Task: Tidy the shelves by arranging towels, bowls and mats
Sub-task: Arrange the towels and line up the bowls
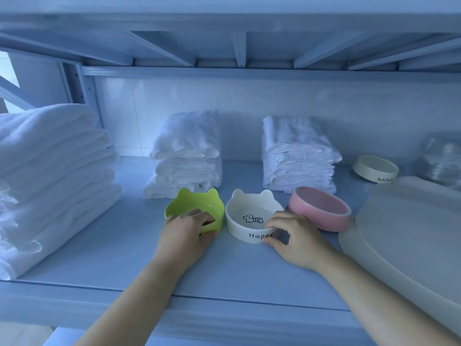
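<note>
Both grips closed on rigid, glossy, breakable ware low in the frame: left hand [185, 234] pinching green eared bowl [194, 208] rim, right hand [296, 239] clasping white "Happy" bowl [252, 218] wall.

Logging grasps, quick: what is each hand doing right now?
Left hand: closed on the green bowl, fingers over its rim.
Right hand: closed on the white bowl at its front wall.

Towels [185, 151] soft cloth; white bowl [252, 216] glossy; shelf [124, 245] smooth.
</note>
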`<state>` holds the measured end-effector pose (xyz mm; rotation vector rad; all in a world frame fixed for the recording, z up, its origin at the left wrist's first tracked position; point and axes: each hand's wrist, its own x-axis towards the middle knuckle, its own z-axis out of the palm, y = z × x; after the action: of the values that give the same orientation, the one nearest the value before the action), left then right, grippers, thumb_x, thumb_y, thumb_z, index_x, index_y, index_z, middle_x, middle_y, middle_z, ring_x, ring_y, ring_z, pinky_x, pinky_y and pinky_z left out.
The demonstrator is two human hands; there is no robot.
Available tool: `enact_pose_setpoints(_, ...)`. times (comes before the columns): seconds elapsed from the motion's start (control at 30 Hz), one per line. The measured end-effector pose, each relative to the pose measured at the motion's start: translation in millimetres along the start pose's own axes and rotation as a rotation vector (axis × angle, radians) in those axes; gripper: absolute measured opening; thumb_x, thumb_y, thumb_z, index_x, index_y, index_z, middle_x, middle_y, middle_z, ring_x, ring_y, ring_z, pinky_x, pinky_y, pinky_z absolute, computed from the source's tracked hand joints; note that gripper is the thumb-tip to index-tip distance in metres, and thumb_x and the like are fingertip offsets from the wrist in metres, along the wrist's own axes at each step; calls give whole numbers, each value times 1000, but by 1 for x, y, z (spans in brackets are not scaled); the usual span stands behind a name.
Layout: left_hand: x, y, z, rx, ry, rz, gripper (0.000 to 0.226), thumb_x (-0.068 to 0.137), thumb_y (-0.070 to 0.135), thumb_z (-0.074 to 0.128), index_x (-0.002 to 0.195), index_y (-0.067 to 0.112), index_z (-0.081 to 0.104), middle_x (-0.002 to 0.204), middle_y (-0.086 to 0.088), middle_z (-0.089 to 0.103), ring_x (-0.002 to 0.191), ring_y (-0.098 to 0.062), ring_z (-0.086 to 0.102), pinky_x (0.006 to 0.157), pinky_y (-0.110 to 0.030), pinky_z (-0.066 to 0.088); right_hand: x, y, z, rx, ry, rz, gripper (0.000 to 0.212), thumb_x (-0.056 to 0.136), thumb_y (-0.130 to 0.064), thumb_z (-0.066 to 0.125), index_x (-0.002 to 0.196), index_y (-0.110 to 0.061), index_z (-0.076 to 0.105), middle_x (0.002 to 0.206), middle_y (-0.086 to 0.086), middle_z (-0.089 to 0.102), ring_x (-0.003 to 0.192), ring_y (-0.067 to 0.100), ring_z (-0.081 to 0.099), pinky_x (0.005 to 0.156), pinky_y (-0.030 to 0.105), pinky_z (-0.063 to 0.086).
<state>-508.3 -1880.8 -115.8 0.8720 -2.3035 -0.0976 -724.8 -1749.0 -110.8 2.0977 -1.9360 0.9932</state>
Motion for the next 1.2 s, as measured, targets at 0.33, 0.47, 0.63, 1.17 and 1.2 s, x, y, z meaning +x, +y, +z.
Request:
enact_pose_setpoints(0.33, -7, 22, -2, 101, -142, 212, 37, 89, 48, 50, 126, 48, 47, 128, 11, 49, 105, -18, 53, 78, -34, 41, -5, -11, 1, 22, 32, -14, 6, 74, -23, 72, 75, -20, 66, 75, -8, 61, 71, 11, 54, 67, 33, 49)
enact_pose_setpoints(0.47, -7, 23, -2, 115, -158, 199, 29, 90, 49, 48, 118, 48, 52, 130, 12, 46, 104, -18, 52, 79, -33, 42, -5, -15, 1, 16, 99, -14, 14, 78, -28, 67, 90, -20, 69, 91, -9, 65, 86, 12, 59, 75, 29, 50)
enact_pose_setpoints(0.63, -6, 25, -2, 115, -155, 210, 28, 89, 45, 52, 116, 48, 54, 128, 11, 48, 101, -20, 53, 77, -34, 44, -6, -11, -4, -117, 133, 30, 33, 78, -45, 66, 105, -26, 65, 106, -15, 58, 99, 8, 54, 77, 28, 48)
enact_pose_setpoints(1.17, 9, 54, -3, 70, -95, 286, 28, 89, 47, 48, 114, 40, 59, 129, 10, 48, 115, -16, 49, 85, -34, 40, -7, 23, -59, -316, 62, 114, 45, 74, -24, 67, 117, -30, 57, 121, -13, 48, 112, 11, 47, 86, 31, 45)
enact_pose_setpoints(1.2, 14, 64, -1, 22, -98, 273, 28, 90, 47, 47, 114, 40, 58, 128, 12, 46, 115, -14, 47, 86, -34, 39, -9, 28, -65, -342, 12, 147, 50, 73, -27, 69, 120, -32, 53, 124, -14, 44, 114, 11, 45, 86, 34, 47)
